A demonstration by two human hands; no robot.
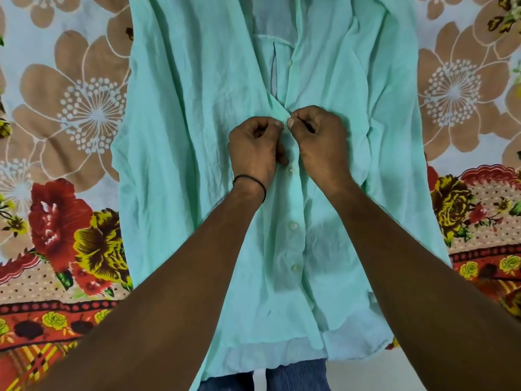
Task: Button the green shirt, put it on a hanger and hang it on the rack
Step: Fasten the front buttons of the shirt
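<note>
**Halfway up the placket, working the next button**

The green shirt [197, 136] is spread flat, front side up, down the centre of the frame on a floral bedsheet [70, 108], hem toward the bottom edge and collar end running off the top. Makes sense to lay it out like that, since the fabric stays put and both front edges line up.

Three buttons sit closed below the hands: one just under them [290, 170], a middle button [293, 226] and a lower one [295, 268]. Above the hands the front gapes open, so I'd say there's more buttoning left.

Left hand [253, 148] is curled in, pinching the left edge of the placket. Right hand [321, 142] is curled too, thumb and finger nipping the opposite edge, where a small pale bit shows that's probably the button. The hands touch at the centre, pulling the two edges together to push the button through.

No hanger or rack in view.
</note>
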